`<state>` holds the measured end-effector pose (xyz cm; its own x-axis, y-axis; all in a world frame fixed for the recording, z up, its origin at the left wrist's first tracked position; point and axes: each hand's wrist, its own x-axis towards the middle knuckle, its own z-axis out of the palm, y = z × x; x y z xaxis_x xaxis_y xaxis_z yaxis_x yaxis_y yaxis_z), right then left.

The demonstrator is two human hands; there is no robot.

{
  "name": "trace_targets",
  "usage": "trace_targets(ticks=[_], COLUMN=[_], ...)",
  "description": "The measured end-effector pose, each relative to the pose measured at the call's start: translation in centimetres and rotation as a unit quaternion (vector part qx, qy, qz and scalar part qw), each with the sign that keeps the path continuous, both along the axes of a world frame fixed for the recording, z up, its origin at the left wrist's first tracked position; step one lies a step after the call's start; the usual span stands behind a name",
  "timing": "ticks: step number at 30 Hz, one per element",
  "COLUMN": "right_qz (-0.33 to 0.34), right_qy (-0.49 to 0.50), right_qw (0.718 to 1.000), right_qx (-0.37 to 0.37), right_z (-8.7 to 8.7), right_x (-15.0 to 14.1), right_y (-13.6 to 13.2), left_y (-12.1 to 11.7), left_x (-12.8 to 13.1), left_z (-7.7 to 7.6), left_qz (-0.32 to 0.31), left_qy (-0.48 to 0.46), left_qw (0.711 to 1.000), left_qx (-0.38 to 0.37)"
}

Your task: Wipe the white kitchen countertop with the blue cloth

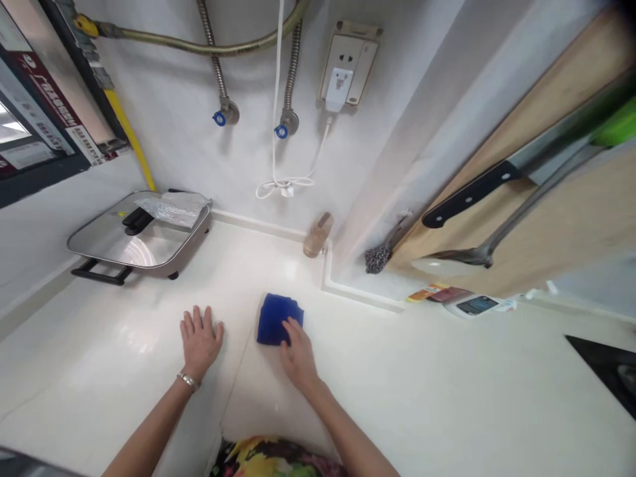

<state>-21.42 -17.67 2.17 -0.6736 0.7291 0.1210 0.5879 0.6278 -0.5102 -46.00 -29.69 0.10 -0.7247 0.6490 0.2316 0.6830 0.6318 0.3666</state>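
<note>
A folded blue cloth (273, 318) lies flat on the white countertop (238, 258). My right hand (299, 358) rests at the cloth's lower right edge, its bent fingers touching it from above. To the left, my left hand (199, 341) lies palm down on the counter with its fingers spread, apart from the cloth. A silver bracelet circles my left wrist. Part of the cloth is hidden beneath my right fingers, and whether they pinch it I cannot tell.
An electric pan (139, 245) with a glass lid stands at the back left. By the wall corner is a small brownish jar (318, 235). On the right, a knife (470, 195), a ladle (527, 205) and a steel scrubber (378, 258) hang by a wooden board. A black hob edge (611, 371) shows far right.
</note>
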Motion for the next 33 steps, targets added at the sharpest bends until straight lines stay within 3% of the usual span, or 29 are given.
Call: trace_targets(ticks=[2,7,11,14,25,33], right_qz=[-0.038,-0.129,-0.164,-0.152,-0.172,-0.173], right_qy=[0.066,0.102,0.079,0.063,0.055,0.056], right_qw=[0.997,0.983,0.975,0.977,0.972,0.973], right_qx=[0.019,0.080,0.124,0.135,0.150,0.145], right_z=[-1.3,-5.4,-7.5,-8.1,-8.0,-7.6], right_x=[5.1,18.4,24.5,25.4,24.5,24.5], right_y=[-0.4,-2.2,-3.7,-4.4,-4.5,-4.7], left_y=[0.6,5.5,9.6,11.0,15.6,15.8], left_x=[0.7,6.3,11.1,12.0,9.3,8.9], left_z=[0.4,1.1,1.1,1.2,2.7,2.5], left_qz=[-0.029,-0.221,-0.298,-0.297,-0.316,-0.235], left_qy=[-0.010,0.005,-0.023,-0.049,-0.093,-0.117], left_qw=[1.000,0.974,0.953,0.952,0.944,0.959], left_qx=[-0.002,0.047,0.041,0.045,0.035,0.108])
